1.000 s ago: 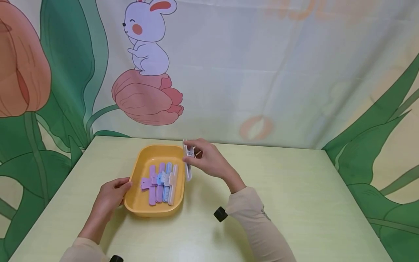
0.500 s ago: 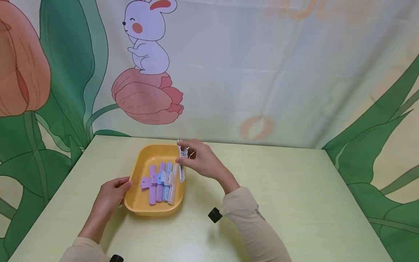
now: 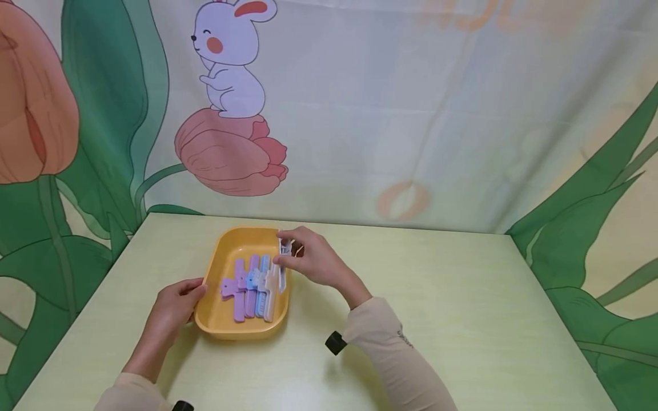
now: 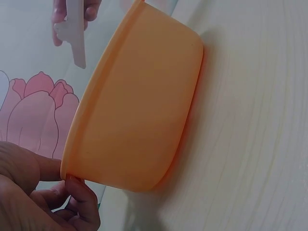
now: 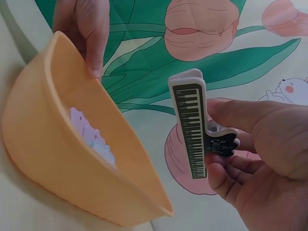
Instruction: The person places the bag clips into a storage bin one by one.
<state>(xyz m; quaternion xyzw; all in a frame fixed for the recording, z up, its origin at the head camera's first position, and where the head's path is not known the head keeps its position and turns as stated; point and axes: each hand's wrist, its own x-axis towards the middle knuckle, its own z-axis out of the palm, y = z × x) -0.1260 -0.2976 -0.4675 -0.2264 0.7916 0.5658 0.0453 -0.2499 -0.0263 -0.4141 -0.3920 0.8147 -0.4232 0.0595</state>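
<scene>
My left hand (image 3: 177,305) grips the left rim of a yellow plastic tray (image 3: 226,245), thumb over the edge. With thumb and fingers, my right hand (image 3: 316,260) pinches a white clip (image 5: 190,130) printed with a black-and-white piano keyboard. In the head view that clip is held upright, over the tray's right edge; the right wrist view shows it apart from the tray wall. Inside the tray several clips lie side by side: two purple ones (image 3: 239,308), a blue one (image 3: 261,305) and a pale, translucent one (image 3: 271,302). Their wide handles overlap.
The tray stands on a pale yellow-green table (image 3: 437,319), toward its left side. Behind the table's back edge hangs a printed cloth (image 3: 349,114) with a rabbit, tulips and green leaves. A black cube-shaped device (image 3: 336,343) sits by the right sleeve.
My right hand has moved left with the clip, from beside the tray to over its right edge, then slightly lower. The left hand and the tray have stayed put.
</scene>
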